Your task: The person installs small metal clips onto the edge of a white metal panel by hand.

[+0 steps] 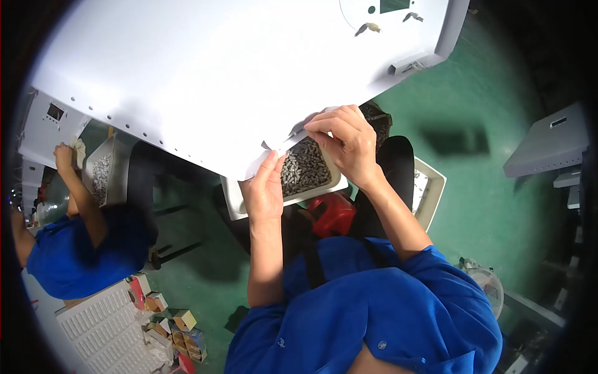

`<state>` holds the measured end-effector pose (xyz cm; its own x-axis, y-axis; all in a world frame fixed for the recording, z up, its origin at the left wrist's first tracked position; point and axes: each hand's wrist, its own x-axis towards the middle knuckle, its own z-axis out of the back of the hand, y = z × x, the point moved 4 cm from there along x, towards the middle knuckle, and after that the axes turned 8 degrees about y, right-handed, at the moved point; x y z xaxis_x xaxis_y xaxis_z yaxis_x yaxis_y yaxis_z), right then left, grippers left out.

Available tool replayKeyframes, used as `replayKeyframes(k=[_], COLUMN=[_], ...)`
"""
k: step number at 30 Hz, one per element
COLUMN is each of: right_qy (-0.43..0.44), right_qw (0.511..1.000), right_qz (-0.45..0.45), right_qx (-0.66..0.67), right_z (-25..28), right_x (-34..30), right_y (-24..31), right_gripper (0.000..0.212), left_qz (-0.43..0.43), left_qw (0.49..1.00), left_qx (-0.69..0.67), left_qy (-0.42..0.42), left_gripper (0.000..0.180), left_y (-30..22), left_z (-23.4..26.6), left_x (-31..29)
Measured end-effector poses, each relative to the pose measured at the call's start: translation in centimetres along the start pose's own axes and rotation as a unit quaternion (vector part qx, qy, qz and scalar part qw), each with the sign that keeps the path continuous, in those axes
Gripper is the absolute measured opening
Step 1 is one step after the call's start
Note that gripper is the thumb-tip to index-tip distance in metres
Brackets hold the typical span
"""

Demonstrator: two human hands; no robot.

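A large white sheet panel (180, 68) fills the upper view, its near edge lying above my lap. My left hand (266, 190) is closed at the panel's near corner, thumb and finger pinched on the edge beside a small cut-out. My right hand (350, 140) sits a little farther right along the same edge, fingers curled and thumb tip against forefinger. Whatever lies between those fingertips is too small or hidden to make out. Under both hands stands a white tray (235, 202) holding many small grey metal pieces (305, 168), partly covered by the panel and my hands.
A red plastic container (333, 214) is between my legs. Another white tray (433, 193) stands at my right. On the left, a co-worker in blue (93, 255) works at a similar panel (50, 134). Small boxes (185, 320) lie lower left; a grey panel (548, 143) stands far right.
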<state>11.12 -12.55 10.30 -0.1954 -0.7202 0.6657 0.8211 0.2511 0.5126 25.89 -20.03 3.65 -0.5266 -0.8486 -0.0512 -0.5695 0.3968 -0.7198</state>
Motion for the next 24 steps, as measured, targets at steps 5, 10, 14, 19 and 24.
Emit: replayKeyframes(k=[5, 10, 14, 19, 24], right_qy=[-0.023, -0.039, -0.072, -0.038, -0.075], right_qw=[1.0, 0.998, 0.993, 0.998, 0.995], right_qz=[0.015, -0.028, -0.063, -0.019, -0.012], right_qx=[0.0, 0.046, 0.064, 0.051, -0.061], right_z=[-0.6, -1.5, -2.1, -2.6, -0.6], right_x=[-0.6, -0.7, -1.1, -0.6, -1.2], right_y=[-0.3, -0.2, -0.4, 0.1, 0.5], right_gripper=[0.017, 0.016, 0.016, 0.018, 0.018], left_qz=[-0.044, -0.051, -0.056, -0.059, -0.046], left_qw=[0.998, 0.997, 0.996, 0.993, 0.994], left_qx=[0.024, 0.022, 0.014, 0.017, -0.04], left_qy=[-0.03, -0.052, -0.064, -0.098, -0.092], left_gripper=[0.044, 0.045, 0.05, 0.044, 0.036], left_y=[0.0, -0.1, -0.1, -0.3, 2.6], left_z=[-0.7, -0.2, -0.6, 0.8, -1.4], left_x=[-0.7, -1.0, -1.2, -1.6, -2.0])
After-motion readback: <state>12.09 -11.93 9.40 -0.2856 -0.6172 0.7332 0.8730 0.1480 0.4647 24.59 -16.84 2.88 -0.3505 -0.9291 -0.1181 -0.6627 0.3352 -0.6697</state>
